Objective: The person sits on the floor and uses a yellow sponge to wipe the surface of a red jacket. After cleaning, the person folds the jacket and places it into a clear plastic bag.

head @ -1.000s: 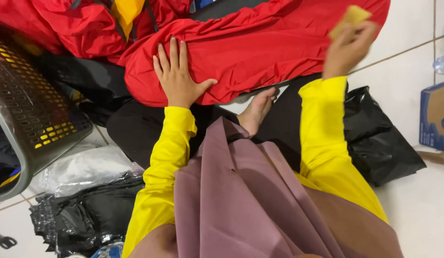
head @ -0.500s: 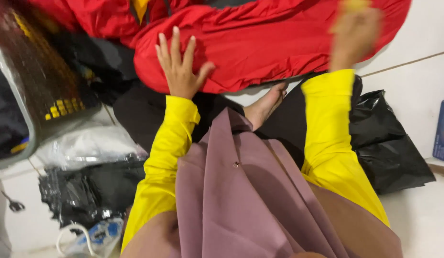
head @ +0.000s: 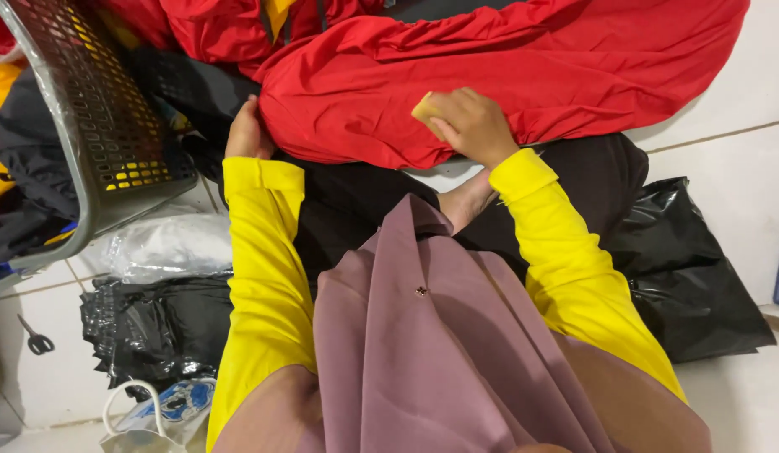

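Note:
A red cloth (head: 524, 75) lies spread over my lap and the white tiled floor in the head view. My right hand (head: 469, 126) rests on its near edge, closed around a small pale yellow block (head: 425, 110) pressed against the fabric. My left hand (head: 249, 132) sits at the cloth's left edge, fingers curled under the red fabric and mostly hidden. Both arms wear bright yellow sleeves. A mauve scarf hangs down over my chest.
A grey perforated basket (head: 88, 134) with clothes stands at the left. Black plastic bags (head: 700, 277) lie at the right and lower left (head: 146, 331). A clear bag (head: 167, 247), small scissors (head: 37, 340) and a bare foot (head: 465, 201) are nearby.
My right hand came down from the upper right with the yellow block onto the red cloth. My left hand slid from flat on the cloth to its left edge.

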